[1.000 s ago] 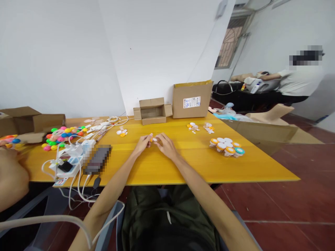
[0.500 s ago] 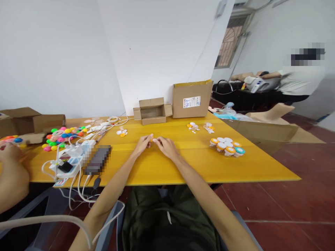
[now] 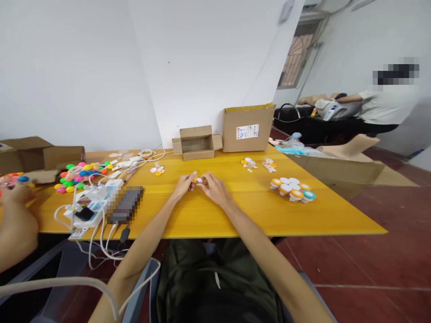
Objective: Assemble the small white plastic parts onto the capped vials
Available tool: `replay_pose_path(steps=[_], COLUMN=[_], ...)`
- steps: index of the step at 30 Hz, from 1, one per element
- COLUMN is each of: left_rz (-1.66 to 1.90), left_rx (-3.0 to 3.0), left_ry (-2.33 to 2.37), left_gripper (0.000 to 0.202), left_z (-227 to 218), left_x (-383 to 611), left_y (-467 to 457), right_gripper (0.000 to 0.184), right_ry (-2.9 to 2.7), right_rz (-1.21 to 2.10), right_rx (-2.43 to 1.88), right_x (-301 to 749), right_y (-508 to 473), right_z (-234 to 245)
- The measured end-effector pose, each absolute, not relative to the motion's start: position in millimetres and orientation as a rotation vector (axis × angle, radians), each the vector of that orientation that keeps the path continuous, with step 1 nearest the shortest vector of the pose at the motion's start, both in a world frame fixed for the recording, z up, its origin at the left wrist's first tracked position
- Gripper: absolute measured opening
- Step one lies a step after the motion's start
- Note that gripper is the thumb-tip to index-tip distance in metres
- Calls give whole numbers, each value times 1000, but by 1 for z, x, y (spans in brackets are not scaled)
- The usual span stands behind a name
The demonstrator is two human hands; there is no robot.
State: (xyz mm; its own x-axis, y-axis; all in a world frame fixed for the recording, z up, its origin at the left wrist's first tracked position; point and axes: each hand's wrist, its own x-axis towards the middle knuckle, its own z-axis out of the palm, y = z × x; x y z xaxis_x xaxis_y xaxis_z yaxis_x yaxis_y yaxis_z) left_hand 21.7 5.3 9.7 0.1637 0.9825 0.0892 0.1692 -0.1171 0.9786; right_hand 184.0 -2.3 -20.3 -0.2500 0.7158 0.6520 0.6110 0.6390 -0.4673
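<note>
Over the middle of the yellow table, my left hand (image 3: 184, 186) is closed in a pinch on a small plastic piece (image 3: 198, 180) with an orange rim and a clear-white end. My right hand (image 3: 214, 187) has its thumb and fingers bent together at the clear end of the same piece. The fingers partly hide the piece. To the right stands a group of short round plastic pieces (image 3: 293, 187) with white, orange and teal tops. Small loose orange, white and clear parts (image 3: 248, 163) lie beyond my right hand, and more loose parts (image 3: 157, 170) lie beyond my left.
An open small carton (image 3: 198, 154) and a large closed box (image 3: 248, 130) stand at the back. At left are a power strip (image 3: 97, 208) with cables, a phone (image 3: 125, 205), colourful balls (image 3: 79, 176) and another person's hand (image 3: 17, 194). Another person sits at far right.
My right fingers have shifted slightly up and away from the left hand, and more of the piece's clear end shows. My left hand stays nearly still.
</note>
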Motion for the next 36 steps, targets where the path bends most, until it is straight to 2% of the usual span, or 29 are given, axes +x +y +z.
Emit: replay_pose_path(steps=[7,16,22,28,36], left_rz=[1082,1060,1025,1013,1009], left_rx=[1490,1484,1451,1453,1495], left_ry=[1145,1027,1067,1144,1174], left_gripper=[50,48,47,48,50], left_z=[14,14,11,11,11], left_x=[24,22,23,24,26], left_y=[3,2,5,3,5], right_gripper=[14,11,6,15,6], right_ry=[-1934,-1915,-1952,-2009,-1974], right_rz=[182,201,107,-25,47], right_rx=[-1155,-1171,-1082,-1012,-1046], right_x=[183,181,183,183,183], right_y=[-4,-4,-4,-4,-6], right_z=[-20,-17,-18,-19,-20])
